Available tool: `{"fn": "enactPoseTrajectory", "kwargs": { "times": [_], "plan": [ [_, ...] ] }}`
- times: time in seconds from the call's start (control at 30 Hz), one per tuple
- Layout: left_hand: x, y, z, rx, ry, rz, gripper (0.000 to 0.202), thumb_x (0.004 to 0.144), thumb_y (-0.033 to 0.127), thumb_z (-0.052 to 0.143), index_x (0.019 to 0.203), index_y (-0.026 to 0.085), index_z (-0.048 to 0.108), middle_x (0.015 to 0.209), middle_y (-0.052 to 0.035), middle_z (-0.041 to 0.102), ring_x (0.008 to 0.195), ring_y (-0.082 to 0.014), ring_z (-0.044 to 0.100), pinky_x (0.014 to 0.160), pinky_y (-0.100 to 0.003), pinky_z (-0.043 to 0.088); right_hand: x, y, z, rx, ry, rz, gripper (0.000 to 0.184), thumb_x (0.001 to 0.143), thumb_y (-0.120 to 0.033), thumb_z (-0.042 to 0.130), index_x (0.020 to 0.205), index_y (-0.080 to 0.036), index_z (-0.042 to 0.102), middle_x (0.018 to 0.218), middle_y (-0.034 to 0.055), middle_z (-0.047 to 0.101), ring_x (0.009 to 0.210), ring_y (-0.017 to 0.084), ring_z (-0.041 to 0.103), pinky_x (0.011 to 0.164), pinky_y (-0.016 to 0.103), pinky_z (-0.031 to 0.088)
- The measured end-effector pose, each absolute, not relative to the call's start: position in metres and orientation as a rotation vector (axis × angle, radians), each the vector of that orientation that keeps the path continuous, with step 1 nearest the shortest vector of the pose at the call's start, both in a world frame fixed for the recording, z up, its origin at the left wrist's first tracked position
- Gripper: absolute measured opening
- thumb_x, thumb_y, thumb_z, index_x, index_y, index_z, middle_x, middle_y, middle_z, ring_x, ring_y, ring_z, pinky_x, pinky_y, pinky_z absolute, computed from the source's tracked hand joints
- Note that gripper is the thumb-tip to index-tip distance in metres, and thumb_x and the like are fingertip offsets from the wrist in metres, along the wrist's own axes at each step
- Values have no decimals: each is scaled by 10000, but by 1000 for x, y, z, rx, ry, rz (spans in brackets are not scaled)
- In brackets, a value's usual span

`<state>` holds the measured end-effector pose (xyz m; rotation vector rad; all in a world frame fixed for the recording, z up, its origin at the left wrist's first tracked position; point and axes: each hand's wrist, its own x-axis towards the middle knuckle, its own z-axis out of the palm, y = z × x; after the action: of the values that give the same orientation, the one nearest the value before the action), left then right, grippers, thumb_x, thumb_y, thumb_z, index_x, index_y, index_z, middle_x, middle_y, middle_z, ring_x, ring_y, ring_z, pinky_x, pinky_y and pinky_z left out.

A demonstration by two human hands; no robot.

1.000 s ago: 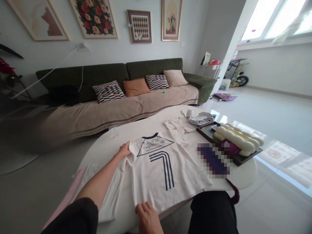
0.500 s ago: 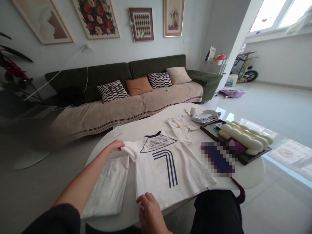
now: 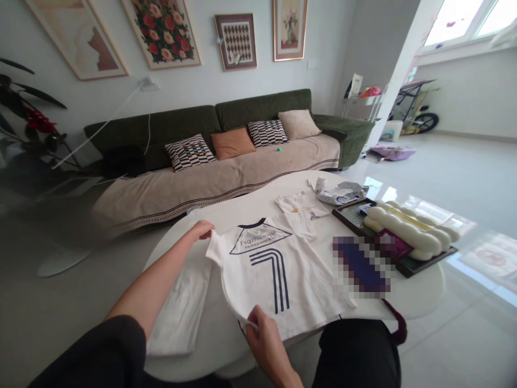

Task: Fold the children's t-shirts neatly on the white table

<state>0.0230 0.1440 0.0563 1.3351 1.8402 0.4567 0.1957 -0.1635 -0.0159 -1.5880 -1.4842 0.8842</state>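
A white T-shirt [image 3: 301, 275] with a navy collar, lettering and a striped number 7 lies spread on the table. My left hand [image 3: 202, 230] pinches the end of its left sleeve, which is lifted a little. At the lower left corner, my right hand [image 3: 263, 330] grips the hem, and that side edge curves up off the surface. Partly behind my left forearm and beside the shirt lies a folded white garment [image 3: 183, 312]. Another folded white shirt [image 3: 297, 203] rests beyond the right sleeve.
The white table [image 3: 238, 353] has a rounded edge near my knees. On its right stand a dark tray [image 3: 420, 269] with a cream puffy item [image 3: 407, 229], a blurred-out dark blue object [image 3: 361, 267] and a crumpled silver package [image 3: 343, 193]. A green sofa [image 3: 262, 110] is behind.
My right hand has closed on the shirt's lower corner and raised it, moving slightly right. The left sleeve has been lifted and the shirt's left side bent inward.
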Motion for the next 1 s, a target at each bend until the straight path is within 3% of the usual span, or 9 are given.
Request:
{"fn": "enactPoseTrajectory", "kwargs": {
  "times": [0.1,0.3,0.5,0.6,0.73,0.83,0.93,1.0],
  "plan": [
    [70,159,55,1288,1788,458,308,854,321,495,1107,146,505,1083,-70,540,905,-170,557,761,-370,484,221,-160,-24,-1573,-1325,890,148,723,-122,372,815,-193,465,640,-13,549,589,132,538,570,211,384],
    [161,163,17,1306,1703,543,323,849,319,504,1124,151,497,1107,-76,530,932,-184,550,780,-385,476,248,-167,-54,-1643,-1209,877,340,710,-130,358,1025,-165,480,659,-9,556,513,125,539,552,218,420],
    [187,154,-14,1533,1631,703,327,834,250,517,1142,148,476,991,-61,591,843,-158,589,768,-336,480,245,-172,-64,-1612,-1276,669,401,741,-156,429,1138,-183,478,917,50,624,869,187,602,725,256,462],
    [175,150,-11,1724,1603,797,343,798,178,511,1140,170,485,982,-60,611,903,-169,590,844,-306,443,242,-172,-57,-1684,-1419,586,382,738,-94,405,1088,-188,526,937,59,609,817,163,610,705,230,468],
    [157,121,-12,1971,1507,857,331,794,199,477,1120,174,533,1189,-86,527,1134,-195,463,985,-319,334,238,-174,-44,-2012,-1639,480,287,736,-70,408,847,-233,617,796,49,595,656,164,594,552,233,463],
    [150,82,-33,2146,1469,723,419,782,321,523,1184,205,518,1337,-88,401,1275,-269,268,1038,-426,228,239,-175,-45,-2106,-1677,303,237,701,-104,494,801,-257,645,1010,95,596,940,268,558,717,358,466],
    [149,51,-58,2356,1543,415,540,796,491,468,1295,293,403,1434,-64,242,1311,-344,119,1011,-554,147,248,-174,-54,-2055,-1710,216,316,691,-142,533,940,-304,640,1286,84,452,1202,337,357,881,482,360],
    [148,42,-67,2459,1587,276,572,812,550,395,1336,332,320,1454,-51,182,1314,-348,97,1007,-566,113,265,-172,-60,-2021,-1766,199,342,733,-185,509,1029,-325,604,1340,72,392,1246,335,292,898,506,330]
  ]
}}
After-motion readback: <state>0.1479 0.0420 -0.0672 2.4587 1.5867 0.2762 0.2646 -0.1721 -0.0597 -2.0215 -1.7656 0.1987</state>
